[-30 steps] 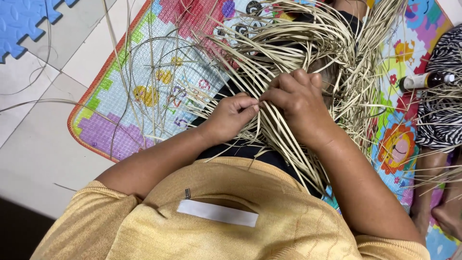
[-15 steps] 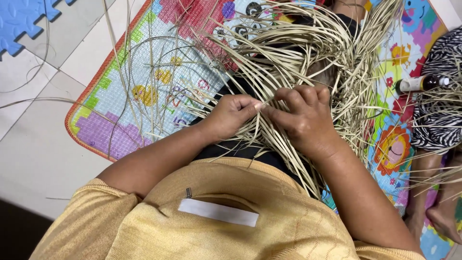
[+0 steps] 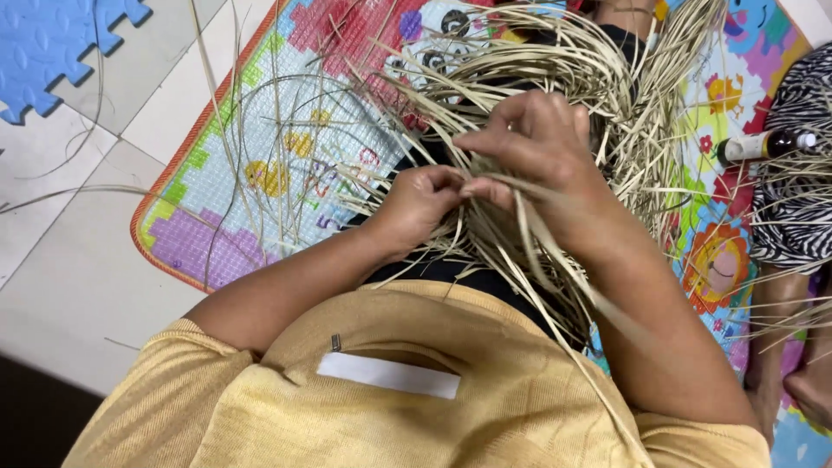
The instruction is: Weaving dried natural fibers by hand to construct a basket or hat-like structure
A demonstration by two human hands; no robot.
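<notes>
While seated on the floor in a mustard-yellow top (image 3: 416, 407), a person works a loose tangle of pale straw strips (image 3: 555, 78) gathered over the lap. The left hand (image 3: 420, 204) is closed, fingers curled around a few strips and pinching them near the middle of the bundle. The right hand (image 3: 542, 147) meets it there, thumb and forefinger nipped on a strand while the other fingers arch half-open above the pile; the two hands touch at the fingertips, apparently so that one can pin the strands while the other guides a single strip across. The strips are flat, narrow and dry-looking, cream to tan, springing out in long curves in all directions, some trailing back over the forearms and some out across the floor. Beneath them lies a brightly printed play mat (image 3: 217, 234) with an orange border, a soft surface that keeps the work off the pale floor tiles (image 3: 78, 260). Beyond the mat's corner sits a blue foam puzzle tile (image 3: 61, 43). To the right, a small dark bottle with a pale label (image 3: 763, 146) lies on the mat beside zebra-striped fabric (image 3: 802, 173), under which another person's bare leg (image 3: 771, 321) shows.
</notes>
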